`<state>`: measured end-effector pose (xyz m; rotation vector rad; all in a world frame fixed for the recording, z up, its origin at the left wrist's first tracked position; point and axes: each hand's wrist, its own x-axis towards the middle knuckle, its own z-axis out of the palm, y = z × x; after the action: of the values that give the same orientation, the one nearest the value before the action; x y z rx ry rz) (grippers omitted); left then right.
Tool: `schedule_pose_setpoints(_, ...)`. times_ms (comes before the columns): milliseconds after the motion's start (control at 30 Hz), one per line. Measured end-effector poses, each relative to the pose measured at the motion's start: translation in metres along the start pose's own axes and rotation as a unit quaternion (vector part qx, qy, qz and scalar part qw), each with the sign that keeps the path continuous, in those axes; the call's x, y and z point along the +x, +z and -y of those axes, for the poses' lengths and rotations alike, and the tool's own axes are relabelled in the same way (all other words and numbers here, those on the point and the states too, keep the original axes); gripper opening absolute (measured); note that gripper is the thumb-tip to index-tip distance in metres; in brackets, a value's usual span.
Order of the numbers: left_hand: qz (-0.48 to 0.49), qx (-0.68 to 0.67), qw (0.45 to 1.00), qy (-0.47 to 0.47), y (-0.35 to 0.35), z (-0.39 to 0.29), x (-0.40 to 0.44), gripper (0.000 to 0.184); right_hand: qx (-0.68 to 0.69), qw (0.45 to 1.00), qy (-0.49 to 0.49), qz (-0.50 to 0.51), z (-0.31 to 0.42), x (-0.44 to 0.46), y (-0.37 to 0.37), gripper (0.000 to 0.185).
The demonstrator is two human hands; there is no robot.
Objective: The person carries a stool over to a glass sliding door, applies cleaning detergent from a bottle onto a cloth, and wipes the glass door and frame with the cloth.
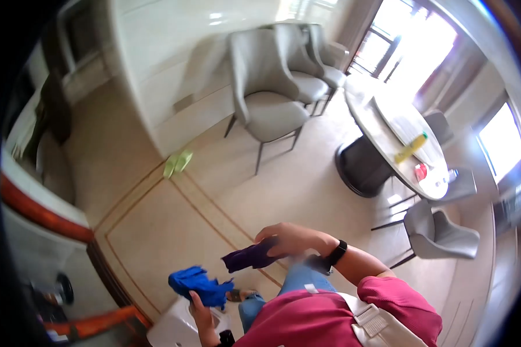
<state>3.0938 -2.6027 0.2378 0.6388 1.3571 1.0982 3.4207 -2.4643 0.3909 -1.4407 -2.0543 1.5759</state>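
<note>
My left hand is closed on a bunched blue cloth, which hangs over the fingers at the lower left of the head view. A crumpled dark purple cloth is gripped in my right hand, a little farther right and higher. The two cloths are apart from each other. Below the left hand stands a white container, partly hidden by the hand and arm; its inside cannot be made out.
A row of grey chairs lines the wall. On the right stands a round table bearing a yellow tube-like object and a red item. Green slippers lie on the floor. A doorway with a wooden frame is at left.
</note>
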Motion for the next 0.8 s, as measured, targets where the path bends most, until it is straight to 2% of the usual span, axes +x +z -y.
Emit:
schedule_pose_setpoints(67,-0.049,0.103,0.993,0.008,0.036,-0.017,-0.005,0.063,0.031,0.994,0.039,-0.095,-0.024,-0.038,-0.043,0.041)
schedule_pose_setpoints(167,0.024,0.229,0.973,0.009,0.067,-0.016,0.007,0.046,0.052,0.964,0.080,-0.247,-0.062,-0.099,-0.118,0.032)
schedule_pose_setpoints(200,0.015,0.268,0.963,0.017,0.086,-0.016,0.014,0.046,0.021,0.946,0.031,-0.322,-0.102,-0.109,-0.142,0.030)
schedule_pose_setpoints(267,-0.007,0.342,0.939,0.030,0.133,-0.029,0.008,0.050,0.040,0.906,0.033,-0.420,-0.127,-0.148,-0.197,0.027)
schedule_pose_setpoints(300,0.024,0.443,0.893,0.071,0.148,-0.024,0.014,0.063,0.034,0.885,0.024,-0.464,-0.141,-0.165,-0.227,0.025)
schedule_pose_setpoints(400,0.025,0.576,0.815,0.049,0.204,-0.034,0.018,0.059,-0.041,0.816,-0.043,-0.575,-0.196,-0.195,-0.310,0.022)
schedule_pose_setpoints(433,0.024,0.575,0.817,0.029,0.221,-0.042,0.015,0.056,-0.044,0.797,-0.027,-0.601,-0.209,-0.199,-0.331,0.023)
schedule_pose_setpoints(467,0.016,0.564,0.824,0.049,0.236,-0.047,0.010,0.054,0.025,0.791,-0.006,-0.611,-0.224,-0.202,-0.357,0.023)
schedule_pose_setpoints(533,0.003,0.538,0.838,0.092,0.262,-0.054,0.001,0.050,-0.034,0.743,0.007,-0.668,-0.257,-0.212,-0.407,0.024)
schedule_pose_setpoints(633,-0.016,0.491,0.839,0.235,0.294,-0.068,-0.014,0.034,-0.065,0.652,0.031,-0.755,-0.309,-0.219,-0.472,0.022)
schedule_pose_setpoints(667,-0.016,0.491,0.846,0.209,0.299,-0.069,-0.013,0.032,-0.092,0.626,0.071,-0.771,-0.336,-0.220,-0.491,0.026)
schedule_pose_setpoints(700,-0.024,0.487,0.854,0.181,0.300,-0.067,-0.014,0.030,-0.120,0.633,0.090,-0.760,-0.368,-0.227,-0.507,0.034)
schedule_pose_setpoints(733,-0.050,0.479,0.863,0.151,0.299,-0.064,-0.017,0.029,-0.105,0.692,0.185,-0.690,-0.399,-0.236,-0.523,0.041)
schedule_pose_setpoints(767,-0.056,0.467,0.866,0.169,0.296,-0.053,-0.014,0.031,-0.210,0.716,0.194,-0.637,-0.435,-0.238,-0.526,0.048)
schedule_pose_setpoints(800,-0.082,0.454,0.867,0.187,0.289,-0.049,-0.014,0.036,-0.184,0.775,0.243,-0.554,-0.395,-0.240,-0.513,0.046)
